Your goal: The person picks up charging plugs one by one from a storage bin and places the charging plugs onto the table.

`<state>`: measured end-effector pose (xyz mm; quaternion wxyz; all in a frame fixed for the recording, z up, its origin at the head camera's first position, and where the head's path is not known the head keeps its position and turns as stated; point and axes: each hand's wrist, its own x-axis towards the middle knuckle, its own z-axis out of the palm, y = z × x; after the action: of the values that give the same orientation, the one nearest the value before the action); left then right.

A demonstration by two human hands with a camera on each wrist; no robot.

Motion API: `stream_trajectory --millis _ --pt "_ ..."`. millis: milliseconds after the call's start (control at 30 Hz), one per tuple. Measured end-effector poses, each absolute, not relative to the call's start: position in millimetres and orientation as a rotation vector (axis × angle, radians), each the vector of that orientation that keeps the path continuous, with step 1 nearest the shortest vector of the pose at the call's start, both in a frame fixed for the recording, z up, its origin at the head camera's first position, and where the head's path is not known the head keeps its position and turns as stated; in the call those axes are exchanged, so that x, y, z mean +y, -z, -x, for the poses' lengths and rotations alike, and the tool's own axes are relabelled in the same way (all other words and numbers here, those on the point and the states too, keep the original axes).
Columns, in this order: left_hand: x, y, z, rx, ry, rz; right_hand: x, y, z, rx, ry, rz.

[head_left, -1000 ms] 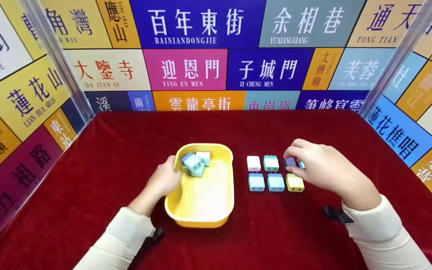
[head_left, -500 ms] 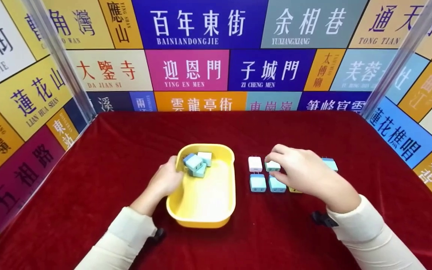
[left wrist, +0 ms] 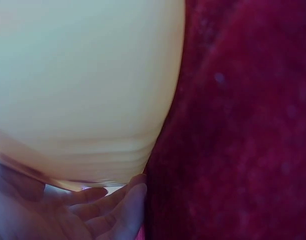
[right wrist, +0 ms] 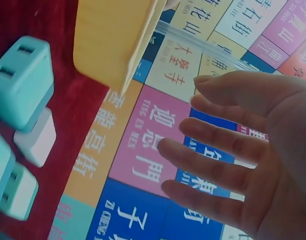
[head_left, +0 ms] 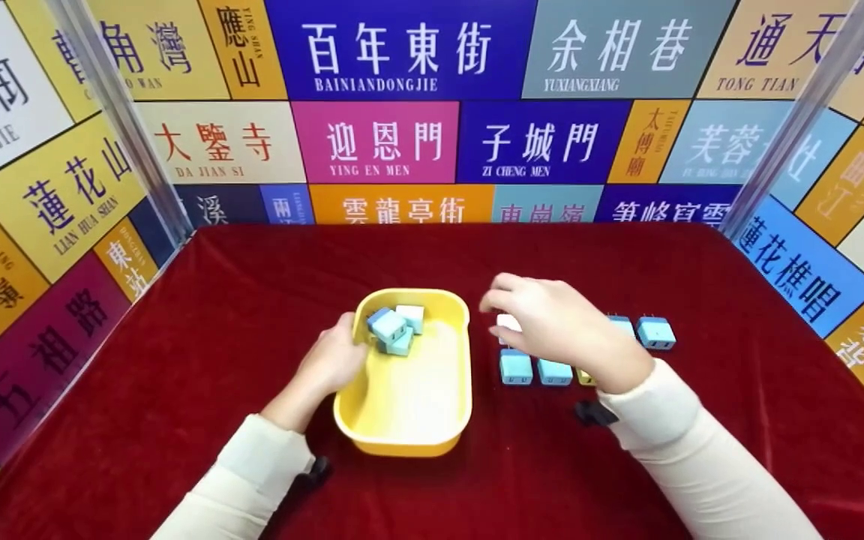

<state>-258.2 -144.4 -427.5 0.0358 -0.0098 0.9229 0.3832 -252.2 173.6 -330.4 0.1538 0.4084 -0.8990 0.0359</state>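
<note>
My left hand (head_left: 331,358) grips the left rim of a yellow plastic tub (head_left: 402,448); in the left wrist view its fingers curl at the tub's edge. Several USB charger plugs (head_left: 389,325), blue, teal and white, lie piled at the tub's far left inside. My right hand (head_left: 552,319) hovers over two rows of chargers right of the tub, with spread fingers and nothing held, as the right wrist view shows. Below its fingers a white charger (head_left: 508,328) is partly covered. Nearby lie a blue charger (head_left: 516,369), another blue charger (head_left: 554,373) and a partly hidden yellow charger (head_left: 586,378).
Two light blue chargers, the outer charger (head_left: 656,334) farthest right, show beyond my right forearm. Dark red cloth (head_left: 252,277) covers the table. Colourful sign panels (head_left: 379,142) stand behind it, with transparent posts (head_left: 784,127) at the corners.
My right hand has moved left from a purple charger, across the row, to above the white charger near the tub. Chargers at the right have come into view. My left hand stays on the tub.
</note>
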Motion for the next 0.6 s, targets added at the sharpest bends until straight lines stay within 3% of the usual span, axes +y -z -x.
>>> stream_trajectory --millis 600 --pt "-144 428 259 2.851 -1.163 0.017 100 346 282 -2.666 -0.082 -1.352"
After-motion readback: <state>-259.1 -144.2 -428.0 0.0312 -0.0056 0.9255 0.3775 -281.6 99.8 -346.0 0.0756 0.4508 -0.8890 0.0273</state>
